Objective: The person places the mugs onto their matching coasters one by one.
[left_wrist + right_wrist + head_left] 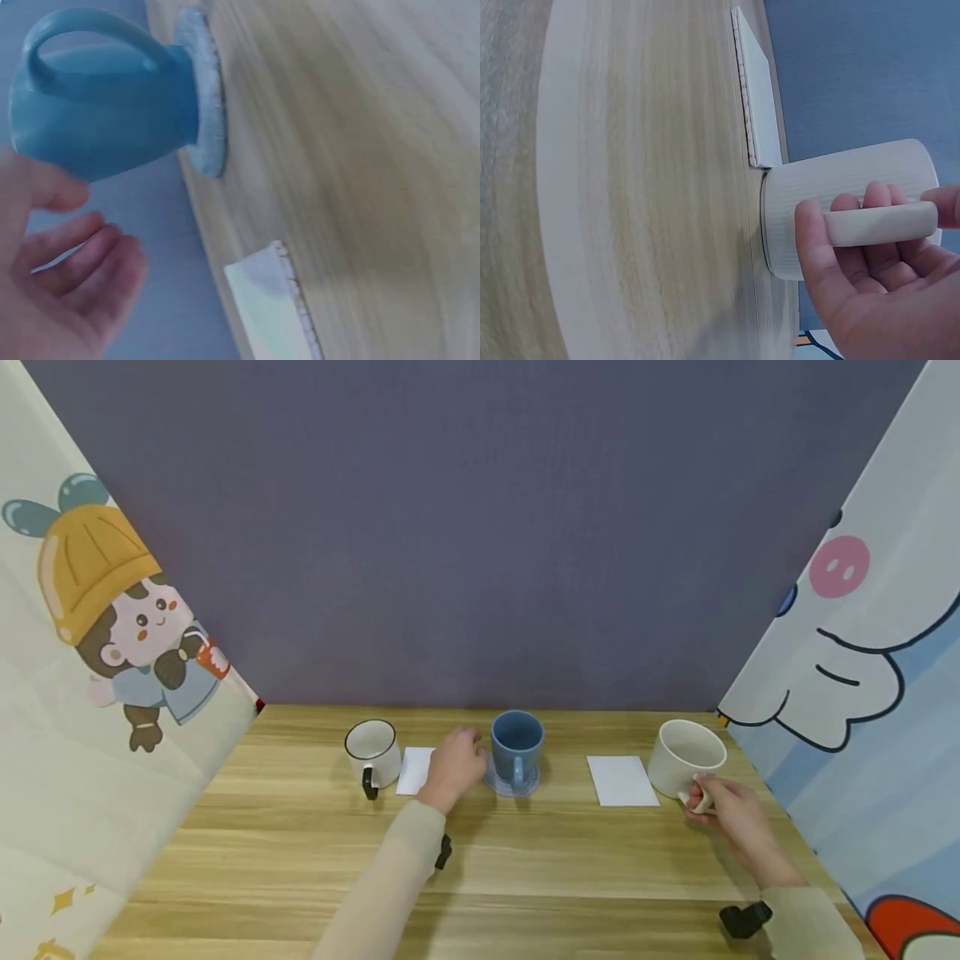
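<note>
A blue mug (517, 745) stands upright on a round, pale blue-grey coaster (204, 94), its handle toward me. Just left of that mug is my left hand (457, 767); in the left wrist view its fingers are loosely bent and hold nothing. My right hand (723, 814) grips the handle of a large cream mug (678, 760) with ribbed sides, at the right of the table. The cream mug stands beside a white square coaster (622, 781). Another white square coaster (414, 771) lies partly behind my left hand.
A white mug (373, 752) with a black rim and black handle stands at the left. The wooden table (525, 877) ends at a grey-blue back panel (480, 543). Printed cloths hang along the left (45, 710) and right (892, 710) sides.
</note>
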A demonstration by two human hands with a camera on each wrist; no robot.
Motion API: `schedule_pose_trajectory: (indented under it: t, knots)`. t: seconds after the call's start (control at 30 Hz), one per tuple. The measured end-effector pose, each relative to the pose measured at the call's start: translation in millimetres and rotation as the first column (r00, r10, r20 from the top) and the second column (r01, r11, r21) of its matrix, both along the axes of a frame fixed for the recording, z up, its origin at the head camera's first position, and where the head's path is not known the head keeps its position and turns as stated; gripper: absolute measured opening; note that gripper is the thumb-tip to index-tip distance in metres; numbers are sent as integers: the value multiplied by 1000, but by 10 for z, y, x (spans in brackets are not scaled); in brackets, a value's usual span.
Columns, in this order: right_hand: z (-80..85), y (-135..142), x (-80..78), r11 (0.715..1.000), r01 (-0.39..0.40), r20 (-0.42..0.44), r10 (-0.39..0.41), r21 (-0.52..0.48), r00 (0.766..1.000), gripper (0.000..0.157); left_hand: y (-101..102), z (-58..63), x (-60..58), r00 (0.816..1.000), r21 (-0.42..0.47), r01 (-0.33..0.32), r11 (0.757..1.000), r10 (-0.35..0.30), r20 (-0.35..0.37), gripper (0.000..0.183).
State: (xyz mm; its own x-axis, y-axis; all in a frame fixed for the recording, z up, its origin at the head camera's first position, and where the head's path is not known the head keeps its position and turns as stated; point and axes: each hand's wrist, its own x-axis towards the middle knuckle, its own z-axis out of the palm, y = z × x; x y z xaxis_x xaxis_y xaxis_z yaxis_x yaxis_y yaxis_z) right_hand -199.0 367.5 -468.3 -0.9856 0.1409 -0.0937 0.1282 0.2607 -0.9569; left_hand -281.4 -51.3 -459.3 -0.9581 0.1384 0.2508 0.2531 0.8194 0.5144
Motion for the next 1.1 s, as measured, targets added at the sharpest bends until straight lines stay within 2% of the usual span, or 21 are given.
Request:
schedule_pose_trajectory:
  t: [0.17,0.37,0.43,0.6,0.67,0.83,1.03,1.1]
  knots:
    - [-7,-10,2,999,16,-12,-16,32,1000,47,47,104,5,986,68,-38,997,48,-157,16]
    - [-22,-24,10,998,21,-25,-19,52,1000,49,143,228,53,965,126,-34,991,65,-252,13]
    - [-24,-25,12,998,23,-29,-21,57,999,50,181,265,70,951,131,-18,991,57,-302,14]
    - [-21,-25,16,997,33,-34,-31,69,999,53,293,369,125,901,138,61,988,5,-435,15]
    - [-20,-28,16,997,33,-35,-30,69,999,54,338,407,150,889,135,87,987,-16,-457,16]
    - [-33,-26,7,997,29,-32,-27,67,999,53,466,485,218,879,124,140,982,-65,-472,19]
    - [-36,-5,-14,998,36,-6,-36,50,999,48,657,534,248,846,117,187,975,-99,-524,18]
    - [-34,-10,-14,998,35,-3,-35,57,999,48,704,549,264,841,106,200,974,-115,-529,18]
